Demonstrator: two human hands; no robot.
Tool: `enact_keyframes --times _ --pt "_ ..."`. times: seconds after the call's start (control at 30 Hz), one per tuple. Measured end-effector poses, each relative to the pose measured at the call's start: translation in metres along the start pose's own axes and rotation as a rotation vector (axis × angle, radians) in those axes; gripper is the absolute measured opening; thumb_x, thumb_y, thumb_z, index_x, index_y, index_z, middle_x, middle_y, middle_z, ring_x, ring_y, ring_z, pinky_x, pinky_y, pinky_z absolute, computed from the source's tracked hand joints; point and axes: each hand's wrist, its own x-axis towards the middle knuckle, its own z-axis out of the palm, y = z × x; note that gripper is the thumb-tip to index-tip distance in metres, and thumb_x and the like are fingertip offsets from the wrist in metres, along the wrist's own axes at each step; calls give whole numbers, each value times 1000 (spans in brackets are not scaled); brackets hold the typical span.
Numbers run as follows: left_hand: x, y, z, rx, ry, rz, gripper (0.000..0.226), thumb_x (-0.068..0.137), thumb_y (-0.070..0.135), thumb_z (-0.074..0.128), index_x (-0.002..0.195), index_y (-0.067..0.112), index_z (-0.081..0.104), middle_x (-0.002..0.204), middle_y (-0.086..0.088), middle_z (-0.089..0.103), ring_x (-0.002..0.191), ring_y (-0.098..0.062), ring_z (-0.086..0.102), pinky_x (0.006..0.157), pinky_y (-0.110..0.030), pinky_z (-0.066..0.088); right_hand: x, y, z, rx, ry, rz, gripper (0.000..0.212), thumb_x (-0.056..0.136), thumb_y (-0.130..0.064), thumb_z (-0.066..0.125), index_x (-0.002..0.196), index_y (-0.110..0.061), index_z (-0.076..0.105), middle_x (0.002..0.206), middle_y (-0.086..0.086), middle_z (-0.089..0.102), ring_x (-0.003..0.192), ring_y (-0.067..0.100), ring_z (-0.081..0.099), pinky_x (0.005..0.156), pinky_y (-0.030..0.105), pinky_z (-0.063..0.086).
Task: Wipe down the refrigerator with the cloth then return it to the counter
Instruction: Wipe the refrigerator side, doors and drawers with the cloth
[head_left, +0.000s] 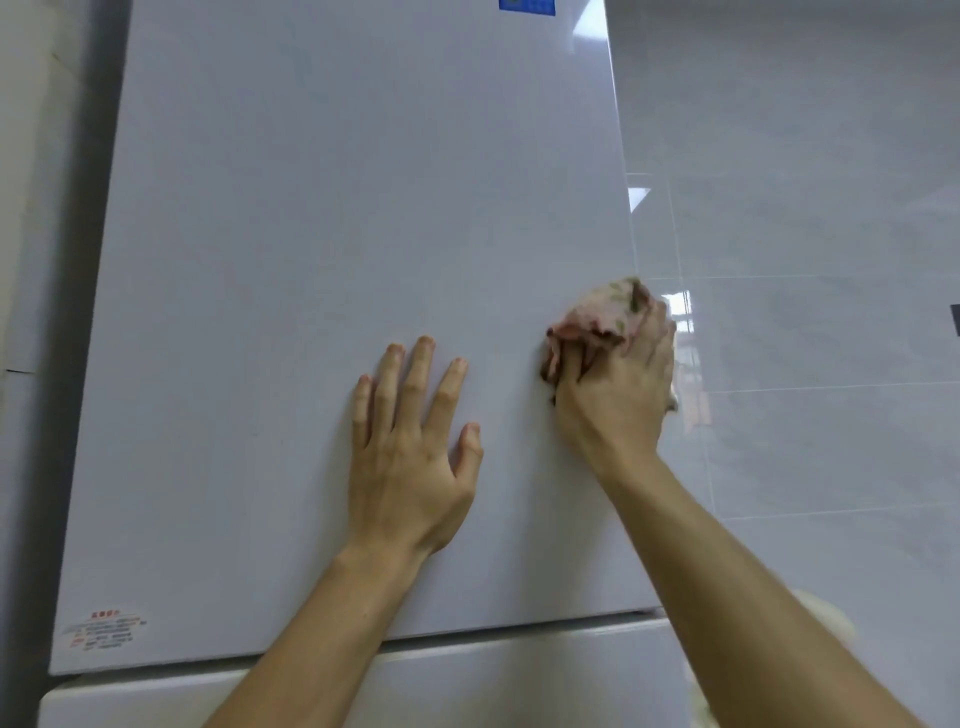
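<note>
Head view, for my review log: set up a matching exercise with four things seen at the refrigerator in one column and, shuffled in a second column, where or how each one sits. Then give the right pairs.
Things:
1. left hand
2. cloth
3. blue sticker
4. red-printed label

Places or states:
A. at the top edge of the refrigerator door
B. in the door's lower left corner
C. flat on the door, fingers spread
D. bunched under the right hand, near the door's right edge

Pairs: 1-C, 2-D, 3-A, 4-B.
</note>
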Motion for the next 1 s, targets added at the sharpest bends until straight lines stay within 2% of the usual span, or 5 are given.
enact_keyframes --times 0.5,0.57,0.63,0.73,1.0 --pt "-9 -6 -5 -42 -8 -30 61 100 38 37 158 23 44 172 -4 26 161 -27 17 131 -43 2 -156 73 -33 278 -91 255 13 86 -33 57 96 -28 50 79 -4 66 73 25 68 68 48 56" --pt "-21 -7 -7 -43 -1 -43 61 99 37 38 158 22 44 172 -4 27 161 -27 19 131 -45 3 -186 85 -29 204 -104 246 39 82 -28 62 120 -34 55 116 4 71 109 32 67 96 46 53" --pt "-31 -11 -10 -26 6 -41 60 99 35 40 158 22 45 172 -4 28 160 -27 21 130 -45 4 -197 89 -17 70 -77 157 85 93 -37 55 165 -16 16 172 12 19 159 31 16 131 37 8" --pt "-40 -23 -17 4 7 -40 59 99 35 41 157 23 47 171 -5 30 160 -28 22 130 -45 3 -166 75 -7 -39 -99 -79 82 103 -49 30 163 -30 -21 173 -1 -22 160 25 -20 128 40 -17" --pt "-45 -62 -35 28 -2 -90 59 101 34 37 158 22 44 171 -6 29 160 -27 21 131 -42 2 -73 2 20 -141 -61 -255 70 102 -62 22 167 -35 16 176 7 1 162 30 -9 130 51 -8"
